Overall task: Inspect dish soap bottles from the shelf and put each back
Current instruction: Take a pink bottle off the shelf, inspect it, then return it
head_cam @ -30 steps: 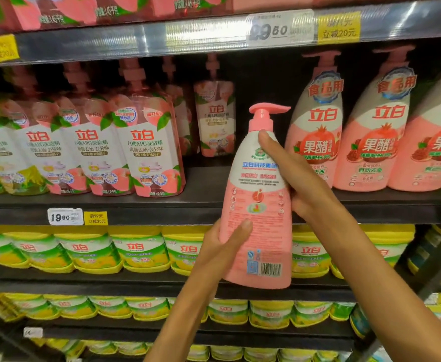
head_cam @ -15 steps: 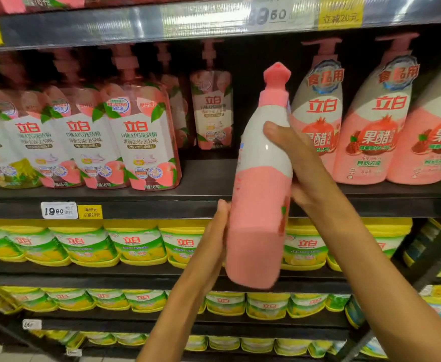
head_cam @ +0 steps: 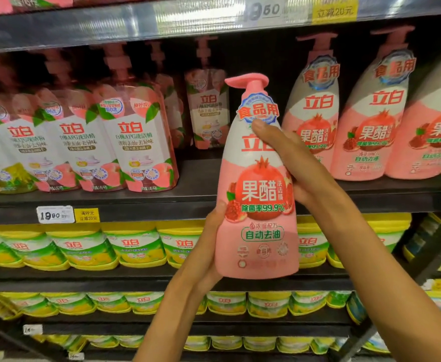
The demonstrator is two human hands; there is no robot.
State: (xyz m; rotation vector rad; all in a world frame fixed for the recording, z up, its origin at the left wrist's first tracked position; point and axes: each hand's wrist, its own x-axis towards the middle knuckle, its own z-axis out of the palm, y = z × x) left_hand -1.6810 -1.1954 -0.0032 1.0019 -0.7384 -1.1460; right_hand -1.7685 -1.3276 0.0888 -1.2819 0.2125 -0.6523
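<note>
— What's on the shelf point(head_cam: 193, 202)?
— Rows of pink pump bottles point(head_cam: 368, 121).
— And the dish soap bottle point(head_cam: 258, 205)?
— Upright in front of it, label facing out. Right hand point(head_cam: 296, 163) wraps its shoulder; left hand point(head_cam: 207, 246) clasps its lower edge.

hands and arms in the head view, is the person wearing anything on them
Nothing shows. Both forearms are bare up to the frame edge, no sleeves in view. The left hand and right hand have no gloves, and no rings, watch or bracelet can be seen on the visible parts.
</note>
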